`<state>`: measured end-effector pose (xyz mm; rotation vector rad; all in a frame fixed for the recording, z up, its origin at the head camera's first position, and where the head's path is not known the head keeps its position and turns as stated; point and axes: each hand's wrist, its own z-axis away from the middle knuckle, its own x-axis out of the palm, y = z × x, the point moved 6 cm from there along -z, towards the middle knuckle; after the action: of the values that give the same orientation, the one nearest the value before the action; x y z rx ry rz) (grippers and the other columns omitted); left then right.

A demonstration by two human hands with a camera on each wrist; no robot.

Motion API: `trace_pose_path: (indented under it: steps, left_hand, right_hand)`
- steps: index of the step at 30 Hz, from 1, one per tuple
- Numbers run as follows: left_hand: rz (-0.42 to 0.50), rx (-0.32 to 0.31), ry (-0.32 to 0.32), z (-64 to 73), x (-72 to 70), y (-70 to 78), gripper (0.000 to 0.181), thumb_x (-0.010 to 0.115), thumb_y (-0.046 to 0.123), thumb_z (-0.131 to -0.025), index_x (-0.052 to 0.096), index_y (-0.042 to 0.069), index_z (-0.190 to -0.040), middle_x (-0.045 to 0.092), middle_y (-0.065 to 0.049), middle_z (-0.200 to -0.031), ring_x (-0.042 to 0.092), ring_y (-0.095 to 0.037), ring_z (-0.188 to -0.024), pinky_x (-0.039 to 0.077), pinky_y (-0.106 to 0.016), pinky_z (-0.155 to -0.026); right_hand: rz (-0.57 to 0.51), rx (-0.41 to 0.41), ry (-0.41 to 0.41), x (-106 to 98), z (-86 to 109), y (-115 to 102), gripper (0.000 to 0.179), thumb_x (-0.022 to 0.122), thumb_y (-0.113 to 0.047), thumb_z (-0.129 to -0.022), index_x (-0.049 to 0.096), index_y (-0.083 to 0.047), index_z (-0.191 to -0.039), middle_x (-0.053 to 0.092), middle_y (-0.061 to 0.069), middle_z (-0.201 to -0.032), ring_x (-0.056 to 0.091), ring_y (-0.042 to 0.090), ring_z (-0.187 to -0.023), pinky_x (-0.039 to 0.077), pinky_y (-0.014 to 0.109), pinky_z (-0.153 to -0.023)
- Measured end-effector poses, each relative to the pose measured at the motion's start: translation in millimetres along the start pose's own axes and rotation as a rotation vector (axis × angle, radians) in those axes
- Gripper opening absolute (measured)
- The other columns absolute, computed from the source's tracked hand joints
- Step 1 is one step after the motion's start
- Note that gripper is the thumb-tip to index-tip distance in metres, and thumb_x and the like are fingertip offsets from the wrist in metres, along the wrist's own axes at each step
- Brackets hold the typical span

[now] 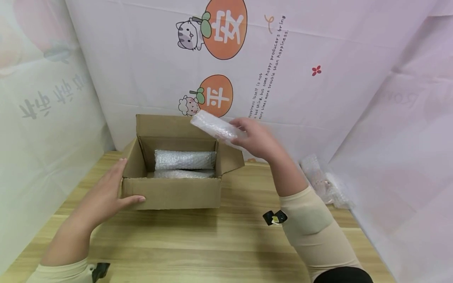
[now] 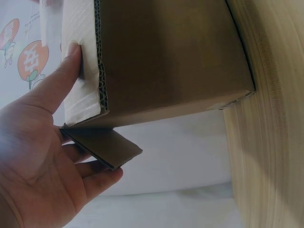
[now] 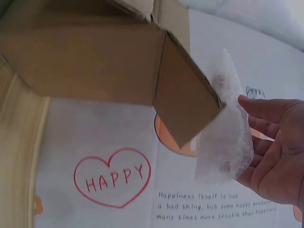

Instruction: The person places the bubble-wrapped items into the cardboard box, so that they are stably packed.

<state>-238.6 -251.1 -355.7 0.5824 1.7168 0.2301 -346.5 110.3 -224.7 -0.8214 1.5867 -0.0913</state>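
Observation:
An open cardboard box (image 1: 173, 193) stands on the wooden table with two bubble-wrapped packages (image 1: 185, 160) lying inside. My left hand (image 1: 106, 196) grips its left front corner. In the left wrist view the thumb lies on the front panel (image 2: 85, 95) and the fingers are behind the side flap (image 2: 107, 145). Above the box's right rear corner, my right hand (image 1: 256, 137) holds another bubble-wrapped package (image 1: 216, 126) by one end, between thumb and fingers. The right wrist view shows this wrapped package (image 3: 223, 137) beside the box's right flap (image 3: 183, 95); its contents are blurred.
More bubble-wrapped packages (image 1: 320, 179) lie on the table at the right, against the side sheet. A printed white sheet (image 1: 141, 59) hangs directly behind the box, with further sheets at both sides. Wooden tabletop (image 1: 170, 245) extends in front of the box.

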Motion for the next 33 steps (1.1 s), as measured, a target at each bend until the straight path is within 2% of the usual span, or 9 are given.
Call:
trace_pose_path:
  steps: [9,21,33]
  left_hand:
    - [-0.005,-0.003,-0.011,-0.6,2.4,-1.6,0.126,0.07,0.068,-0.076,-0.005,0.009,-0.158,0.0,-0.022,-0.163,0.013,-0.052,-0.145,0.017,-0.07,-0.114]
    - [-0.002,-0.001,-0.018,-1.3,2.9,-3.2,0.126,0.069,0.068,-0.076,-0.006,0.009,-0.158,0.001,-0.024,-0.163,0.013,-0.053,-0.145,0.017,-0.071,-0.112]
    - [0.002,-0.007,-0.012,-2.1,1.9,-3.9,0.126,0.071,0.068,-0.076,-0.006,0.011,-0.158,0.002,-0.023,-0.163,0.013,-0.051,-0.146,0.017,-0.07,-0.113]
  right_hand:
    - [0.049,-0.143,-0.053,23,-5.7,-30,0.053,0.072,-0.019,-0.09,0.054,-0.013,-0.14,0.057,0.003,-0.14,0.049,0.018,-0.131,0.04,0.037,-0.113]
    - [0.064,-0.236,-0.158,55,-4.0,-58,0.052,0.072,-0.021,-0.09,0.053,-0.018,-0.139,0.056,-0.001,-0.139,0.049,0.016,-0.13,0.041,0.036,-0.111]
    - [0.119,-0.249,-0.236,89,-0.1,-63,0.051,0.073,-0.024,-0.09,0.054,-0.024,-0.138,0.054,-0.005,-0.14,0.051,0.011,-0.128,0.044,0.034,-0.109]
